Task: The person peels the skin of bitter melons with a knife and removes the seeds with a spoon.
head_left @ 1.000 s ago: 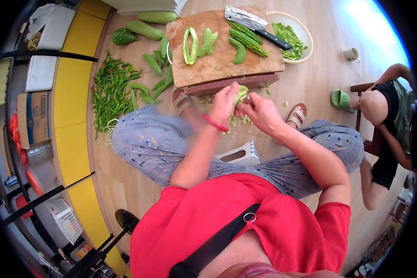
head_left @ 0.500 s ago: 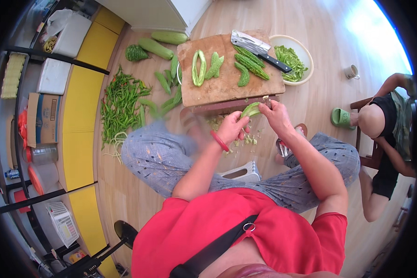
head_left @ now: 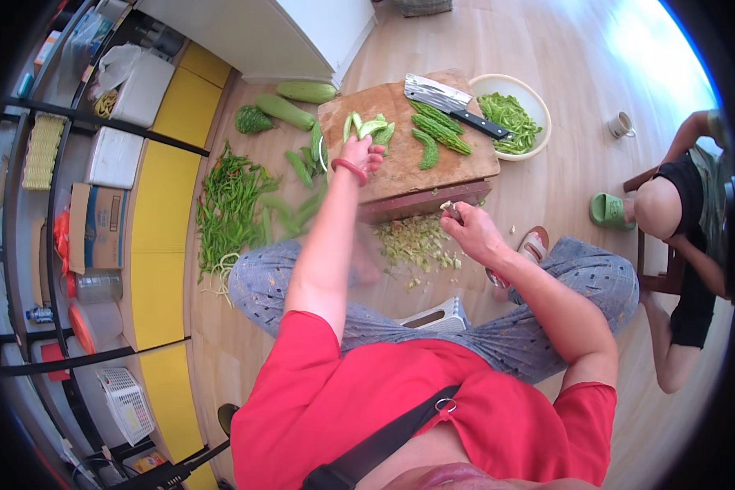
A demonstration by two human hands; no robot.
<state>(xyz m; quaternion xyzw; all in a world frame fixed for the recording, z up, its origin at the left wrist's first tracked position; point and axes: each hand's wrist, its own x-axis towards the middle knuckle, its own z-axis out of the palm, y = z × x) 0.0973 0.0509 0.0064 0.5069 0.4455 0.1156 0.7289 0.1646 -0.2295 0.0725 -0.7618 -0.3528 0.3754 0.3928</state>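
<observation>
My left hand, with a red bangle at the wrist, reaches over the wooden cutting board. Its fingers are closed at a pale green hollowed bitter melon half, which lies among other halves at the board's left side. Partly hidden by the hand is where the fingers meet it. My right hand hovers in front of the board, pinching a small metal tool with pale pulp at its tip. Whole bitter melons lie on the board beside the cleaver.
A white bowl of sliced green pieces stands right of the board. Seeds and pulp litter the floor before it. Green chillies and gourds lie left. Another person sits at the right; a mug is nearby.
My left hand has carried the bitter melon half forward onto the board. My right hand has parted from it and come slightly back, with the tool's tip now showing.
</observation>
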